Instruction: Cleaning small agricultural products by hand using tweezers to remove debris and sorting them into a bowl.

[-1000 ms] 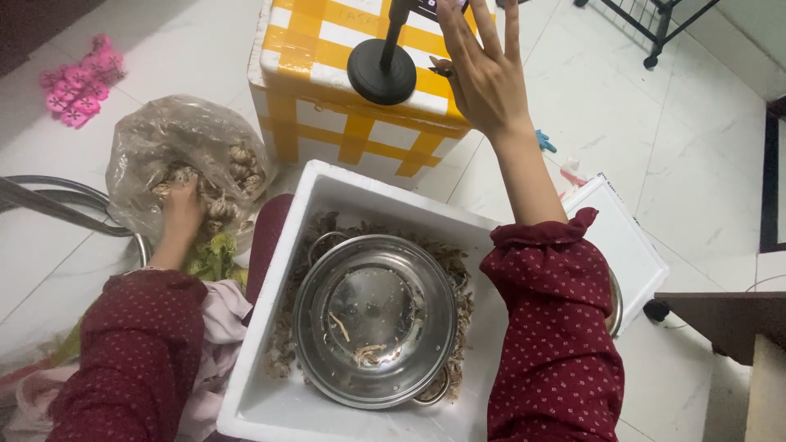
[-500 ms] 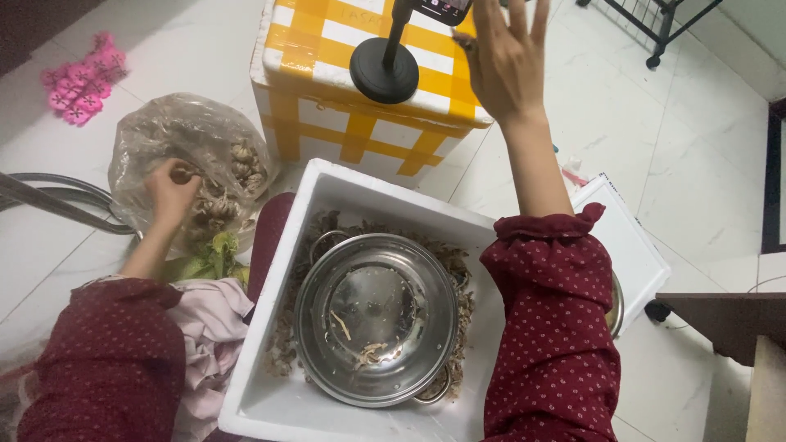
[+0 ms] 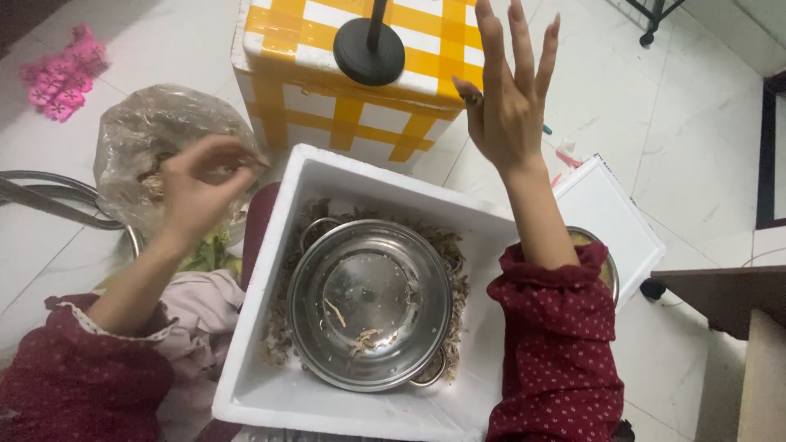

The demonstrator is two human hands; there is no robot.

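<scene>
- Head view puts your left hand (image 3: 196, 184) at about nine o'clock, fingers curled together above the mouth of a crumpled clear plastic bag (image 3: 155, 139) of small brownish pieces; the fingertips look pinched, but you cannot tell whether anything sits between them.
- Your right hand (image 3: 508, 106) is raised at one o'clock, fingers spread wide and holding nothing, just beside the yellow-and-white checked box (image 3: 352, 106) that carries a round black stand base (image 3: 369, 57).
- Dead centre lies a round stainless-steel pot (image 3: 368, 303) with small side handles, set inside a white foam box (image 3: 344, 409); a few scraps lie in the pot, and more brown litter is packed around it.
- The bag's contents look light, dry and loose, so they will likely crumble or scatter; take small pinches from the open mouth, not from the film.
- The bag itself is thin, soft and slippery, and will probably sag if lifted by one edge.
- A flat white foam lid (image 3: 606, 213) lies at three o'clock, partly over a second metal bowl.
- Pink flower-shaped plastic pieces (image 3: 61, 74) sit well apart at ten o'clock on the pale floor tiles.
</scene>
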